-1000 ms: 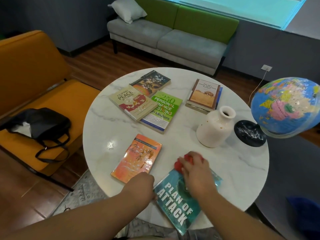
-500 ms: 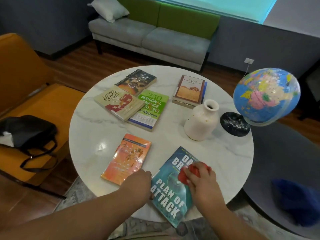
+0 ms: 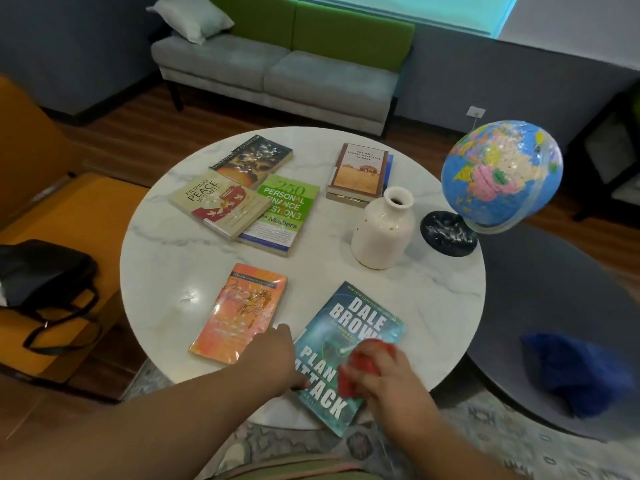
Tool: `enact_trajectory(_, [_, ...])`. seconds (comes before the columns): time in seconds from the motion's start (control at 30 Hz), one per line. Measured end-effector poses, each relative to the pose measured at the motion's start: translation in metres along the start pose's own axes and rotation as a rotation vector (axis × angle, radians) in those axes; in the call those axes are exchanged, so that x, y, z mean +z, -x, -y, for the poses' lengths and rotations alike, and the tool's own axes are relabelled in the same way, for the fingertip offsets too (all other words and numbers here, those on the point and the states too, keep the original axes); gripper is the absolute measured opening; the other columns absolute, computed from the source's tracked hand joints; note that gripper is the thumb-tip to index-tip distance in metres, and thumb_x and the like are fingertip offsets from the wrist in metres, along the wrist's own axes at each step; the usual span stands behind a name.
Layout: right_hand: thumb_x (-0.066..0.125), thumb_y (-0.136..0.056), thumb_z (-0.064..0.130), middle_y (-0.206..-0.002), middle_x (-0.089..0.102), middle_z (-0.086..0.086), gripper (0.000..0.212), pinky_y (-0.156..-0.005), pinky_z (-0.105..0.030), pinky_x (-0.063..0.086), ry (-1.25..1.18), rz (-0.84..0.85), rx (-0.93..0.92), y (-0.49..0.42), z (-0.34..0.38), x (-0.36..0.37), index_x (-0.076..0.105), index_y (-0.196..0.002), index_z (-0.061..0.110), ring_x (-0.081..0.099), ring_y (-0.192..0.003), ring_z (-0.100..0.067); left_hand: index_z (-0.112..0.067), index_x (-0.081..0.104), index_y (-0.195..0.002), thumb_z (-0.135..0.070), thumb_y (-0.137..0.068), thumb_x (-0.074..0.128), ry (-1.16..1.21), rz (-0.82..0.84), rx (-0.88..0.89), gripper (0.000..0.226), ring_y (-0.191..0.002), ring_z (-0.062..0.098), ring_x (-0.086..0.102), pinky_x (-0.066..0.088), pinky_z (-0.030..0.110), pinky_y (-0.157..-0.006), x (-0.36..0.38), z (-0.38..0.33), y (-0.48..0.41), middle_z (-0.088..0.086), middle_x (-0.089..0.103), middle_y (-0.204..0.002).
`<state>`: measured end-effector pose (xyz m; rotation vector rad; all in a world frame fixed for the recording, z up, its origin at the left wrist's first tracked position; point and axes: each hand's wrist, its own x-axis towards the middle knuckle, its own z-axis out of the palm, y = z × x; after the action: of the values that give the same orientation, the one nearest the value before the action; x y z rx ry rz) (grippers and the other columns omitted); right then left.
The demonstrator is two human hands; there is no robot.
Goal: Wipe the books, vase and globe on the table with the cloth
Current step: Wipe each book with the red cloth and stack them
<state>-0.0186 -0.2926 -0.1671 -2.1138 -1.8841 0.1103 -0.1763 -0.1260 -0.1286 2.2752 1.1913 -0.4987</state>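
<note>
My right hand (image 3: 391,382) grips a red cloth (image 3: 363,367) and presses it on the lower half of the teal "Plan of Attack" book (image 3: 349,327) at the table's near edge. My left hand (image 3: 273,358) rests against that book's left edge, steadying it; its fingers are hidden under the hand. An orange book (image 3: 239,313) lies just left. Farther back are a beige book (image 3: 218,202), a green book (image 3: 284,213), a dark book (image 3: 252,157) and a brown stack (image 3: 360,171). A white vase (image 3: 384,230) and a globe (image 3: 502,174) stand at the right.
The round white marble table (image 3: 166,268) carries everything. An orange chair (image 3: 69,202) with a black bag (image 3: 38,271) sits to the left. A grey-green sofa (image 3: 284,74) is behind. A dark low table (image 3: 540,306) with a blue cloth (image 3: 581,368) lies to the right.
My right hand has dragged the red cloth down the teal book toward me, uncovering the author's name at its top. My left hand stays at the book's left edge.
</note>
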Motion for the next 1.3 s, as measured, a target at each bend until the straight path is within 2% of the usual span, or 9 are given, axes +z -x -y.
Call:
enact_trajectory(0.13, [0.059,-0.080,0.039,-0.131,0.048,0.012,0.043,-0.084,-0.031,0.053,-0.048,0.104,-0.229,0.015,0.003,-0.003,0.054,-0.122,0.047,0.056,-0.107,-0.024,-0.015,0.049,-0.115,-0.051,-0.063,0.082,-0.031,0.033,0.002,0.072,-0.096,0.019,0.057,0.046,0.027,-0.074,-0.001,-0.004,-0.002,0.003,0.055,-0.110])
enact_trajectory(0.3, [0.056,-0.091,0.030,-0.137,0.037,0.017,0.036,-0.092,-0.029,0.049,-0.039,0.013,0.347,-0.018,-0.045,-0.030,0.058,-0.120,0.051,0.040,-0.108,-0.016,-0.017,0.048,-0.121,-0.055,-0.067,0.077,-0.057,0.009,0.009,0.073,-0.105,0.019,0.051,0.044,0.029,-0.083,0.004,-0.003,-0.001,0.005,0.049,-0.117])
enact_trajectory(0.43, [0.050,-0.095,0.026,-0.137,0.040,0.012,0.034,-0.071,-0.008,0.047,-0.119,0.029,0.494,-0.031,-0.038,-0.034,0.057,-0.124,0.041,0.042,-0.100,0.000,-0.017,0.049,-0.120,-0.053,-0.067,0.078,-0.033,0.013,-0.001,0.071,-0.104,0.018,0.051,0.046,0.029,-0.085,0.005,-0.004,0.000,0.003,0.047,-0.117])
enact_trajectory(0.67, [0.064,-0.076,0.038,-0.124,0.053,0.013,0.040,-0.073,-0.026,0.055,0.013,0.129,0.002,-0.001,-0.022,-0.017,0.061,-0.116,0.046,0.054,-0.101,-0.019,-0.018,0.047,-0.114,-0.047,-0.067,0.081,0.039,0.015,-0.004,0.064,-0.100,0.016,0.053,0.046,0.027,-0.080,0.006,-0.005,0.003,0.001,0.048,-0.114])
enact_trajectory(0.77, [0.055,-0.092,0.027,-0.129,0.042,0.017,0.033,-0.086,-0.017,0.045,-0.026,0.091,0.311,-0.015,-0.042,-0.032,0.061,-0.118,0.046,0.041,-0.105,-0.014,-0.019,0.047,-0.111,-0.044,-0.068,0.080,0.074,0.022,0.012,0.059,-0.093,0.015,0.054,0.044,0.025,-0.074,0.005,-0.004,0.004,0.000,0.053,-0.110])
enact_trajectory(0.83, [0.051,-0.094,0.017,-0.124,0.042,0.017,0.029,-0.074,-0.009,0.041,-0.135,0.091,0.552,-0.031,-0.054,-0.043,0.064,-0.109,0.038,0.044,-0.101,-0.013,-0.019,0.046,-0.111,-0.043,-0.070,0.079,0.115,0.030,0.031,0.057,-0.093,0.014,0.054,0.045,0.025,-0.074,0.005,-0.002,0.006,-0.001,0.056,-0.109])
enact_trajectory(0.97, [0.051,-0.093,0.007,-0.110,0.058,-0.003,0.023,-0.069,-0.017,0.045,-0.478,-0.082,0.805,-0.049,-0.063,-0.058,0.068,-0.093,0.022,0.066,-0.082,-0.016,-0.018,0.045,-0.110,-0.034,-0.082,0.071,0.305,0.048,0.043,0.041,-0.089,0.020,0.063,0.057,0.035,-0.074,0.003,0.001,0.011,0.000,0.057,-0.103])
enact_trajectory(1.17, [0.045,-0.096,0.009,-0.089,0.066,-0.015,0.021,-0.056,-0.028,0.050,-1.102,-0.119,1.032,-0.055,-0.039,-0.084,0.066,-0.093,0.013,0.064,-0.064,-0.021,-0.019,0.049,-0.112,-0.019,-0.095,0.055,0.676,0.061,0.084,0.018,-0.076,0.022,0.071,0.061,0.035,-0.062,-0.015,0.008,0.032,0.008,0.061,-0.106])
enact_trajectory(1.3, [0.054,-0.093,0.036,-0.090,0.071,-0.017,0.035,-0.082,-0.041,0.052,-1.388,-0.122,1.185,-0.053,-0.029,-0.084,0.070,-0.091,0.005,0.065,-0.078,-0.030,-0.021,0.049,-0.117,-0.021,-0.095,0.056,0.716,-0.014,0.115,0.023,-0.071,0.021,0.071,0.059,0.030,-0.059,-0.032,0.022,0.044,0.006,0.063,-0.103])
